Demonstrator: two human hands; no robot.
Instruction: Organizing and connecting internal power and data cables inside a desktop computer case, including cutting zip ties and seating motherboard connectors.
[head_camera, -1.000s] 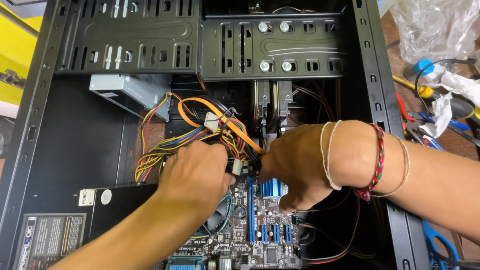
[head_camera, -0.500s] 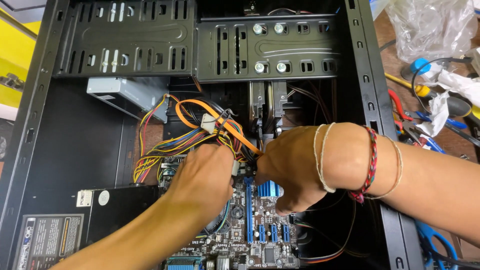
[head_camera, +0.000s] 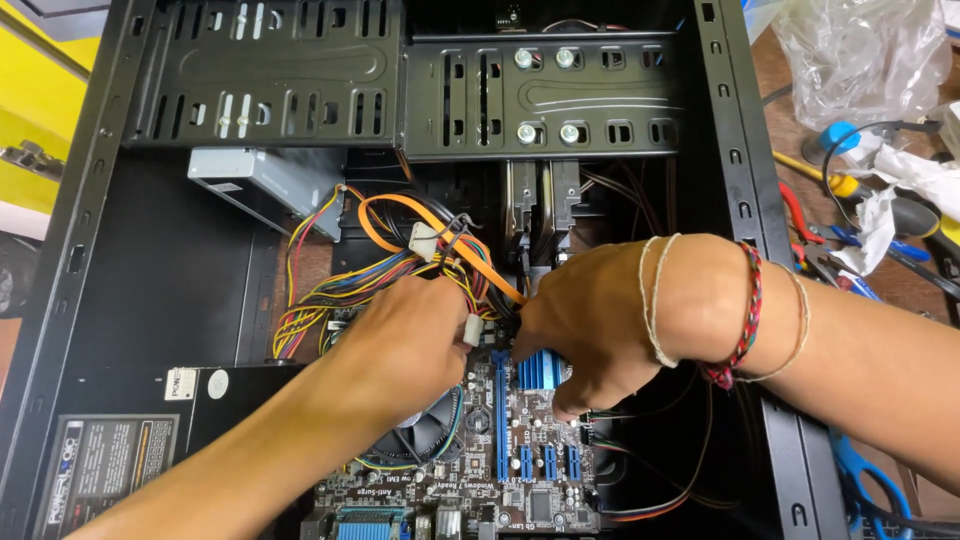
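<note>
Two hands: left hand (head_camera: 405, 345), right hand (head_camera: 590, 320). One computer case (head_camera: 150, 290) holds one motherboard (head_camera: 530, 470). One blue heatsink (head_camera: 540, 370).

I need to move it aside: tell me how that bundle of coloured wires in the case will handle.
The bundle of coloured wires sags in loose curves, so probably floppy and light. It runs beneath the left hand, so likely tethered. The orange flat cable crosses it and may snag.

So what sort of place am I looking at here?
Probably a computer repair bench: an open desktop PC case with its motherboard exposed, and screwdrivers and crumpled plastic wrap on the wooden table beside it.
</note>
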